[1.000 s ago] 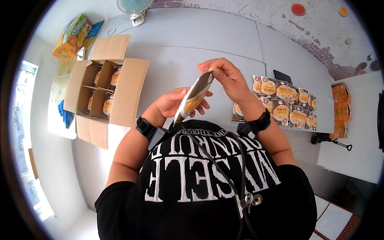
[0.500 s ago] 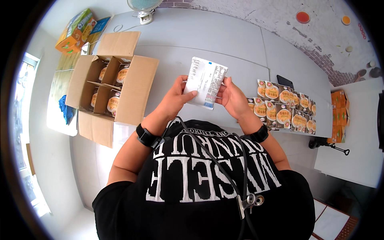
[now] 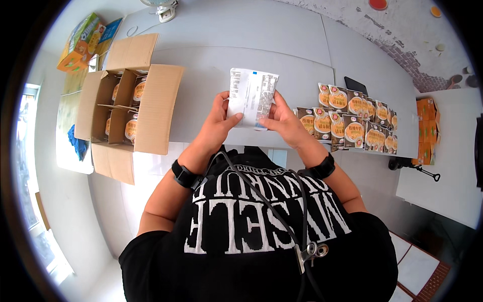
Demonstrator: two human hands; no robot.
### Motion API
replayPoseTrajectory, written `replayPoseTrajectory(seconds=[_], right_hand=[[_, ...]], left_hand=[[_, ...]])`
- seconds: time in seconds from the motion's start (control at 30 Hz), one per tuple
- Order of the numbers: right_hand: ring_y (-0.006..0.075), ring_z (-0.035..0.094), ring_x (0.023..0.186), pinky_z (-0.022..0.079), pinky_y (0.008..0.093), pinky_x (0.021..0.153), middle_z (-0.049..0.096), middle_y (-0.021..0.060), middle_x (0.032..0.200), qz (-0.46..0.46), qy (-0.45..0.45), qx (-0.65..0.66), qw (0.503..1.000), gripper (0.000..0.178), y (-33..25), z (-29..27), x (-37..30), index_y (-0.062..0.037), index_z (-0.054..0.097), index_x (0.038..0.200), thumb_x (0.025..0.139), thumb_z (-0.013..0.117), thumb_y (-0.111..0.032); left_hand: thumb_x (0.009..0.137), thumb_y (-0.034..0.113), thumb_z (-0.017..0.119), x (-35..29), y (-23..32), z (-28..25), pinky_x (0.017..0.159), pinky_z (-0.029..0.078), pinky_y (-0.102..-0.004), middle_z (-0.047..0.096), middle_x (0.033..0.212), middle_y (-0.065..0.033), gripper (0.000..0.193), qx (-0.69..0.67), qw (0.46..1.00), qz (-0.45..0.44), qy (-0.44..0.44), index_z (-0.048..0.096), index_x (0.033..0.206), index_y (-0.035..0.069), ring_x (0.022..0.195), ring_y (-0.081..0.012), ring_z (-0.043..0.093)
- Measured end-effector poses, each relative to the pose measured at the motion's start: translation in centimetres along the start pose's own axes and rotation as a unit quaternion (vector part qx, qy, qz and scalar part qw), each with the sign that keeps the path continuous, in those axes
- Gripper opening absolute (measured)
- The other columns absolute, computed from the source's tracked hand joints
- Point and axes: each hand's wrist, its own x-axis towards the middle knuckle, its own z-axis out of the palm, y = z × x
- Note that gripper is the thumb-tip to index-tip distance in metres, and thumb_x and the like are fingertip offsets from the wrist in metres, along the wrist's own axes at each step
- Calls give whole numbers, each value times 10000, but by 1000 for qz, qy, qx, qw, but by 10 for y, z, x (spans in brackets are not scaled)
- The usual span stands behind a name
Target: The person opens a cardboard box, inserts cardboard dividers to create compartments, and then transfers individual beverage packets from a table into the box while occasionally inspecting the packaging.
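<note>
A white printed food packet (image 3: 253, 95) is held flat between both hands in front of my chest, its text side facing up. My left hand (image 3: 221, 118) grips its left edge, thumb on top and fingers behind. My right hand (image 3: 284, 118) closes on the lower right edge, its thumb lying over the packet's bottom corner. Off to the right, several dark packets with orange bowl pictures (image 3: 353, 132) lie in overlapping rows on the grey table (image 3: 201, 75). To the left stands an open cardboard box (image 3: 160, 108), its dividers making compartments with similar packets inside.
A dark flat device (image 3: 356, 86) lies behind the packet rows. At the far left are a colourful carton (image 3: 80, 48) and a blue cloth (image 3: 78, 142); a fan (image 3: 163, 10) stands at the back. Orange boxes (image 3: 426, 132) are stacked beyond the table's right end.
My right thumb has come down onto the packet's face, where the hand was looser at its edge before. The packet sits straighter. The whole view has shifted slightly.
</note>
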Motion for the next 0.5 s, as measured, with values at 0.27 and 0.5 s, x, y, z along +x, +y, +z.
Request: replayPoseTrajectory(seconds=[0.27,0.5], right_hand=[[180,504,1120,408,342,937,505,119,1222,13,8,66,998,759,48,-45,-16,-54,118,1427,793,529,17],[159,505,1113,403,316,934,509,106,1231,39,-5,84,996,683,73,-79,-33,-19,198,1401,813,543,24]], left_hand=[[860,-34,494,13,-43,27,967,380,-353,469,1226,-136,534,6,999,-46,0,249,1330,31,1140,-205,463],[889,40,508,25,-74,52,940,398,-314,533,1171,-81,415,-4,993,-115,30,368,1279,11,1097,-157,500]])
